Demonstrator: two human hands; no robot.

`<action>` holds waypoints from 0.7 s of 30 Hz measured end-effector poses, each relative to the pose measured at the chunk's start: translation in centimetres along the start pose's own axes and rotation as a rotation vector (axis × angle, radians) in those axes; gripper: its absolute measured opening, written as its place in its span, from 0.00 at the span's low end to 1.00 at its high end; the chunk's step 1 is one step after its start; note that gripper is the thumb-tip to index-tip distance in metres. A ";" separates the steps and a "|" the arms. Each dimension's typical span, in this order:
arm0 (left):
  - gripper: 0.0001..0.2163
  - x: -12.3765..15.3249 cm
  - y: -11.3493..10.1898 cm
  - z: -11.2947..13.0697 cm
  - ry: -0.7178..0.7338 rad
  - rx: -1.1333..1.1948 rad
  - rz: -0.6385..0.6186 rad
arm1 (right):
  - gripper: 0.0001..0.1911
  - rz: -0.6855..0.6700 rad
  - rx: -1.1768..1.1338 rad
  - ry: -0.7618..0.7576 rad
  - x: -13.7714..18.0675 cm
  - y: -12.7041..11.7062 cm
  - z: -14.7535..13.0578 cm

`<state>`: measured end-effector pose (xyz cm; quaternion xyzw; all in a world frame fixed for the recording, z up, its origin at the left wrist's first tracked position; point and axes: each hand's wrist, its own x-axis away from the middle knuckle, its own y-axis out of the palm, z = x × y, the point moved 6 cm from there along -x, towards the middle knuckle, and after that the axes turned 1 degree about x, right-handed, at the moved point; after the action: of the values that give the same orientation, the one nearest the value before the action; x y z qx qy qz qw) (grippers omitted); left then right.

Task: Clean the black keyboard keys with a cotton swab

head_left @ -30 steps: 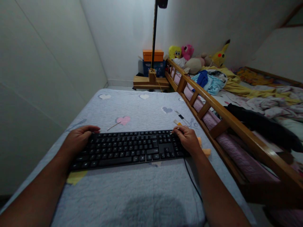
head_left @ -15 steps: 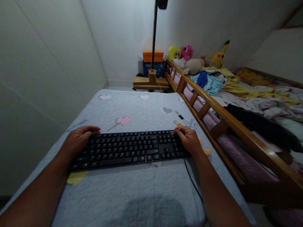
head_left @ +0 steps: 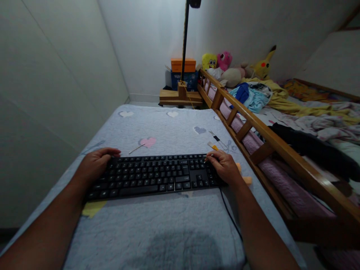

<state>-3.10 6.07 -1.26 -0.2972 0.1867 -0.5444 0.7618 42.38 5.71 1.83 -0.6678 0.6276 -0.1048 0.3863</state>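
A black keyboard [head_left: 153,175] lies across a light blue quilt with heart shapes [head_left: 157,127]. My left hand [head_left: 94,165] grips the keyboard's left end, fingers curled over its far edge. My right hand [head_left: 223,167] rests on the right end over the number pad, pinching a thin cotton swab whose tip touches the top keys. A second swab [head_left: 136,149] lies on the quilt just beyond the keyboard, next to a pink heart. The keyboard's black cable [head_left: 229,215] runs toward me under my right forearm.
Small tools and a yellow item [head_left: 215,142] lie beyond my right hand. A wooden bed rail [head_left: 253,123] runs along the right, with clothes and plush toys [head_left: 225,63] behind it. A pole on a wooden base [head_left: 181,95] and boxes [head_left: 182,71] stand at the far end.
Both hands stay on the keyboard ends. My right hand's swab tip has shifted slightly along the top right keys; the view has shifted a little.
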 end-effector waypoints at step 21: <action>0.19 -0.2 0.1 -0.2 -0.006 -0.005 0.001 | 0.10 0.042 -0.005 0.005 -0.2 0.0 0.1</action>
<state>-3.18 6.19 -1.51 -0.3007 0.1859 -0.5427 0.7619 42.41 5.95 1.79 -0.6552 0.6427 -0.0967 0.3852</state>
